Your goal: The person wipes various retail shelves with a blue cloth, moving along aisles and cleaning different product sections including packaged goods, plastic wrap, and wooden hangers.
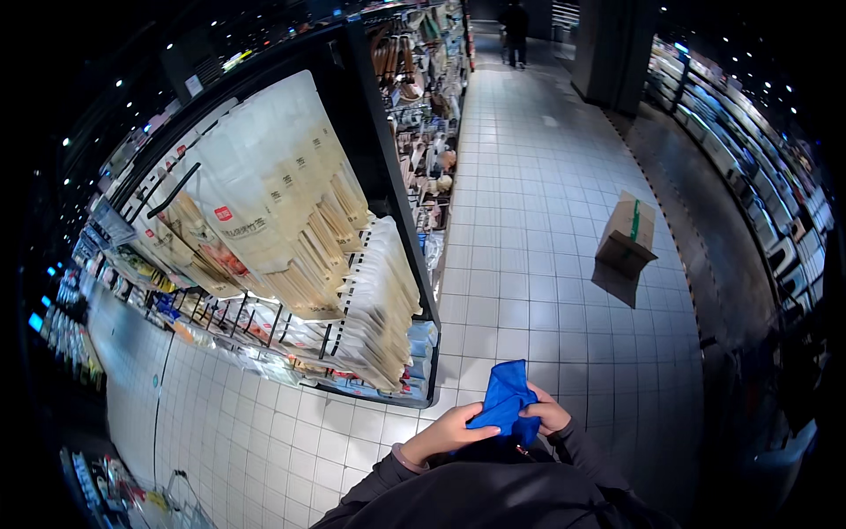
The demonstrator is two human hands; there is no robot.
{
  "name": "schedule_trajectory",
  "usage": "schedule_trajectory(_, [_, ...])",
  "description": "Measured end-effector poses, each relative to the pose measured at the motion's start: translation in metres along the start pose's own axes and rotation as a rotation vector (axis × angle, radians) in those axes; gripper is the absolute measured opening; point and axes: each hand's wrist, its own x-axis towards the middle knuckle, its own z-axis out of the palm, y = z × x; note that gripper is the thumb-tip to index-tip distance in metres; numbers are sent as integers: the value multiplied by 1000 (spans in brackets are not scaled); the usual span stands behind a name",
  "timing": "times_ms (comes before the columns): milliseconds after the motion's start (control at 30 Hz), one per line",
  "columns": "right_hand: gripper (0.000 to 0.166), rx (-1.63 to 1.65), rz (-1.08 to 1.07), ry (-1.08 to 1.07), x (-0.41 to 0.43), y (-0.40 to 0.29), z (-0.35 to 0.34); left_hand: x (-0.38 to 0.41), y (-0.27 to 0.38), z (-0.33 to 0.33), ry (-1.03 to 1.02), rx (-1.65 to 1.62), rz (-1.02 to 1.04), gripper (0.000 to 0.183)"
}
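Observation:
A crumpled blue cloth [505, 400] is held between my two hands, close in front of my body. My left hand [453, 426] grips its lower left side, thumb and fingers closed on the fabric. On the right side, my right hand [547, 410] pinches it with the thumb in front and fingers behind. One corner of the cloth sticks up above both hands, and a fold hangs down between them. Ahead and to the left, packs of bamboo skewers [291, 218] hang on hooks at the end of a shop rack [390, 152].
An open cardboard box [628, 231] with green tape stands on the tiled floor [515, 264] ahead right. Far up the aisle is a person [514, 33] in dark clothes. A dark pillar [611, 53] and lit shelves [740, 159] line the right. A wire cart [178, 496] is at lower left.

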Motion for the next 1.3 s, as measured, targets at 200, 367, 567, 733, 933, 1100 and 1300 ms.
schedule_trajectory(200, [69,34,98,-158,43,-97,-43,78,17,29,355,-139,-213,35])
schedule_trajectory(367, [61,-117,197,-181,66,-170,-136,188,25,69,659,-331,-34,38])
schedule_trajectory(567, [74,-328,424,-254,80,-260,-224,289,50,98,693,-432,-56,51])
schedule_trajectory(733, [66,-429,543,-319,119,-310,-221,338,62,106,683,-96,-55,76])
schedule_trajectory(933, [44,-348,373,-195,197,-334,-259,389,61,61,565,58,-210,92])
schedule_trajectory(1100, [43,-416,313,-136,269,-382,-305,435,17,-13,735,-108,-30,67])
schedule_trajectory(1300, [65,-496,121,-248,362,-491,-316,507,44,-165,1206,71,-88,29])
